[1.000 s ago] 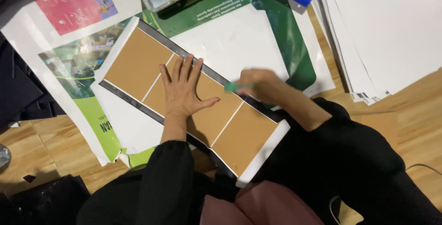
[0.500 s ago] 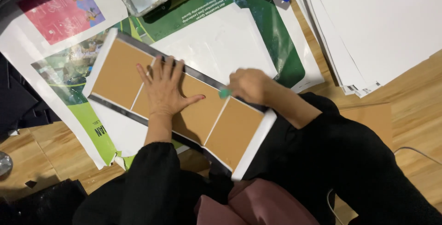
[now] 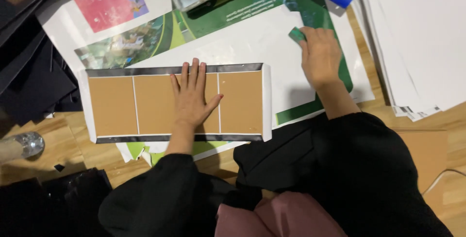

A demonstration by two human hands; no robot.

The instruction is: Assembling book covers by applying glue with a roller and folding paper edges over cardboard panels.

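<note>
Left hand (image 3: 191, 98) open flat on brown cardboard panel (image 3: 177, 103); right hand (image 3: 319, 57) grip closed around small green tool (image 3: 296, 34).

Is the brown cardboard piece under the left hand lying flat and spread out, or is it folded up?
Spread flat. The brown cardboard piece shows three panels side by side, with the left hand pressed palm-down on it.

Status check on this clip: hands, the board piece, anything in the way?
Left hand flat on brown panelled board. Right hand holds small green tool, off the board. Nothing on it.
</note>
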